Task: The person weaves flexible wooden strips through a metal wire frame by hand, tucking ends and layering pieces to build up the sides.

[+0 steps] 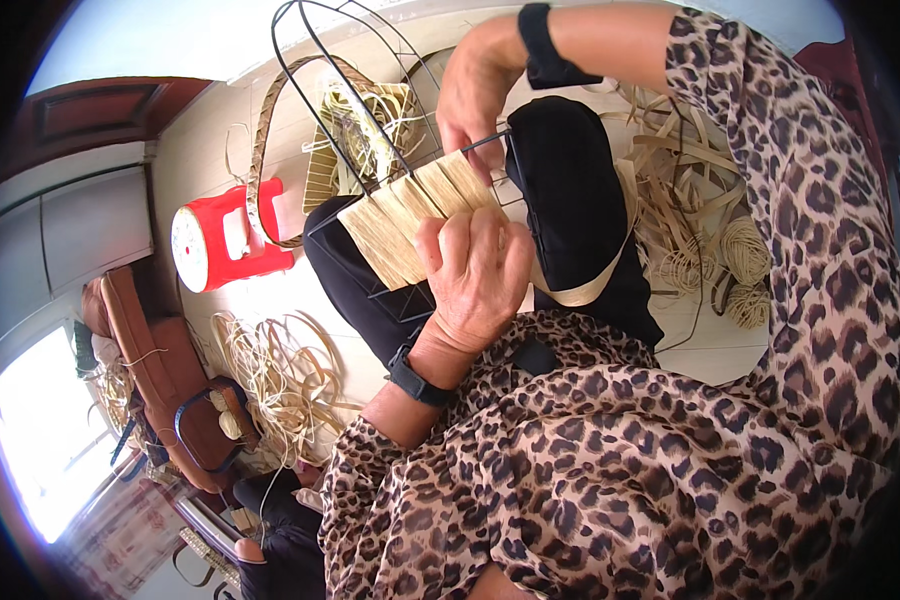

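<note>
A black wire basket frame (342, 62) rests across my lap, its tall loops reaching away from me. Flat pale straw strips cover its near end in a wrapped panel (385, 232), between dark wires. My left hand (478, 275) is closed, its curled fingers gripping the panel's near right edge. At the far right corner of the panel my right hand (475, 105) reaches down beside a wire, fingers bent and pressed together; their tips are partly hidden and anything pinched there cannot be made out. A loose flat strip (580, 292) bends around my right knee.
Beyond the frame stands a yellow woven basket (320, 170) with pale strands and a brown braided hoop handle (261, 150). A red stool (232, 240) lies on its side at left. Tangled strips (280, 375) and coiled strands (745, 250) lie on the floor. Another person's dark-clad leg (285, 530) shows lower left.
</note>
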Available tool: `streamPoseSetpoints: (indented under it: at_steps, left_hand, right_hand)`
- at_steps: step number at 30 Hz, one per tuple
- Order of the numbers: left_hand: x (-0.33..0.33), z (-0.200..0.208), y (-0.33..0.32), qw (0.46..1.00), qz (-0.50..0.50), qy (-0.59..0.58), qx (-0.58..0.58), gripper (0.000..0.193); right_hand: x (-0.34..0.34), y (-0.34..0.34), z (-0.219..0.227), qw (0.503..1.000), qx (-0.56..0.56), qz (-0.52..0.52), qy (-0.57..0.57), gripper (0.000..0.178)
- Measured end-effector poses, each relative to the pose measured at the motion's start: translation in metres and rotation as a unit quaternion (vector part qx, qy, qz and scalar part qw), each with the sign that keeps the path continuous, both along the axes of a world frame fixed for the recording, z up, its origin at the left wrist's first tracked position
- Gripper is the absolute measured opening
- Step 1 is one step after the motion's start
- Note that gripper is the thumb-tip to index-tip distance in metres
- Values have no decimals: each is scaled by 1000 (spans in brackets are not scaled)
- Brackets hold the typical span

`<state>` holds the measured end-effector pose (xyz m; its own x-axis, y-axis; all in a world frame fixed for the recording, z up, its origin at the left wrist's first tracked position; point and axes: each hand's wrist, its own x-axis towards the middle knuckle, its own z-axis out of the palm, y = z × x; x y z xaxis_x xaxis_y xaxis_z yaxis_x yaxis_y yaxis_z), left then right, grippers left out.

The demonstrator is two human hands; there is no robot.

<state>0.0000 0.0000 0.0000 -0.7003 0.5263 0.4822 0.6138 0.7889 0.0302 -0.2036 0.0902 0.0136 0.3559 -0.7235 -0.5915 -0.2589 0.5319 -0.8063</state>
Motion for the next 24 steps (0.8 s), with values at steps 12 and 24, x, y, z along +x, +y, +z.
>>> streamPoseSetpoints:
  at_steps: [12,24]
  left_hand:
    - [21,0,21,999,41,12,22,29]
    - [25,0,28,998,45,1,38,25]
  right_hand:
    - [59,8,4,973,-17,168,156,48]
    - [53,26,4,985,-2,81,154,47]
